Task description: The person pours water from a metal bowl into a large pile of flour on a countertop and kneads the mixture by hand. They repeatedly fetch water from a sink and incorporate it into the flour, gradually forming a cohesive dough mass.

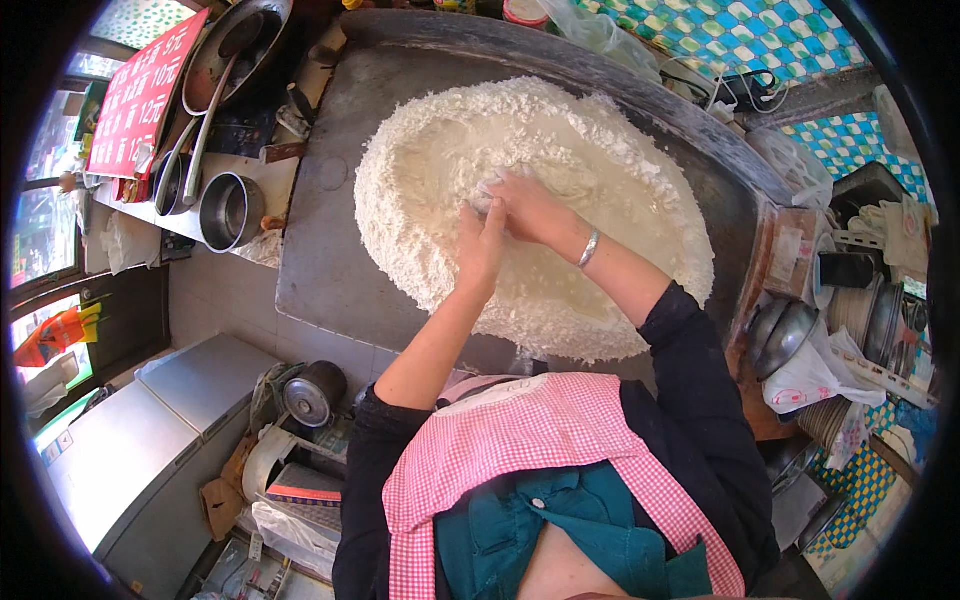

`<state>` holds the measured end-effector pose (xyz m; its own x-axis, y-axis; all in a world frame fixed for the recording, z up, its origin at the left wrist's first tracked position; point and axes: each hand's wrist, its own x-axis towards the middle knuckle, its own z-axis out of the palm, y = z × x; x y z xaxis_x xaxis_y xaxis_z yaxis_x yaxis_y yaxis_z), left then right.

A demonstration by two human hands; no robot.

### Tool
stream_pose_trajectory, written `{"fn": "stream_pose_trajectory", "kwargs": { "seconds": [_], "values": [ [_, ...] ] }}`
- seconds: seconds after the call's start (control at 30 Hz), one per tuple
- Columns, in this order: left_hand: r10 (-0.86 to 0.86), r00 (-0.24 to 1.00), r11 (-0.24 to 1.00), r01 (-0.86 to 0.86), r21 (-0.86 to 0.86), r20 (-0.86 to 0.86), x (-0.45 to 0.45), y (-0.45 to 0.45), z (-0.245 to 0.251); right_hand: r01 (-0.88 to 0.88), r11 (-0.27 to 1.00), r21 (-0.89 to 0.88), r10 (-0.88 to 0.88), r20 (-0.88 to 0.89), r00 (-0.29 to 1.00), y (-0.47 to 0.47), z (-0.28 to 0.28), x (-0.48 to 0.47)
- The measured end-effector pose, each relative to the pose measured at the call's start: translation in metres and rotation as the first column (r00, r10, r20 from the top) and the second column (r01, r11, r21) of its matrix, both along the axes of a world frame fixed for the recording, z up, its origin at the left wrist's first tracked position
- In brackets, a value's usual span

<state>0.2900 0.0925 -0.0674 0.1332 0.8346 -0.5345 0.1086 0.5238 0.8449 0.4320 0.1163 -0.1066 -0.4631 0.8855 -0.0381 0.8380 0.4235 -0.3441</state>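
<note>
A wide ring of white flour [397,217] lies on the dark worktop [330,217], with pale liquid [622,187] pooled inside it. My left hand [481,244] and my right hand [529,206] meet over the wet middle, left of its centre. They touch each other, and flour or wet dough coats the right hand's fingertips. Around my right wrist is a silver bracelet [590,248]. Whether any dough is held between the fingers is hidden.
A raised rim [525,45] bounds the worktop's far side. To the left stand a metal pot [231,212], a wok [236,52] and ladles [210,127]. Metal bowls [781,337] and bagged items crowd the right. A chest freezer [135,450] is at lower left.
</note>
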Motion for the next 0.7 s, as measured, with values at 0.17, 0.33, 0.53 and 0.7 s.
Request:
{"fn": "stream_pose_trajectory", "kwargs": {
  "seconds": [0.17,0.33,0.53,0.7],
  "values": [
    [-0.012,1.000,0.997,0.013,0.078,-0.018,0.012,-0.016,-0.016,0.060,0.996,-0.066,-0.059,0.015,0.998,-0.018,0.004,0.011],
    [-0.110,0.992,0.994,0.110,-0.001,0.068,0.024,-0.025,-0.023,0.086,0.986,-0.146,-0.063,0.154,0.986,-0.037,0.012,0.026],
    [-0.199,0.977,0.980,0.201,-0.012,0.074,0.039,-0.039,-0.017,0.098,0.989,-0.115,-0.073,0.205,0.976,-0.062,0.028,0.049],
    [-0.285,0.952,0.922,0.305,0.237,-0.114,0.038,-0.041,-0.013,0.155,0.985,-0.081,-0.139,0.177,0.974,-0.078,0.034,0.062]
  ]
}}
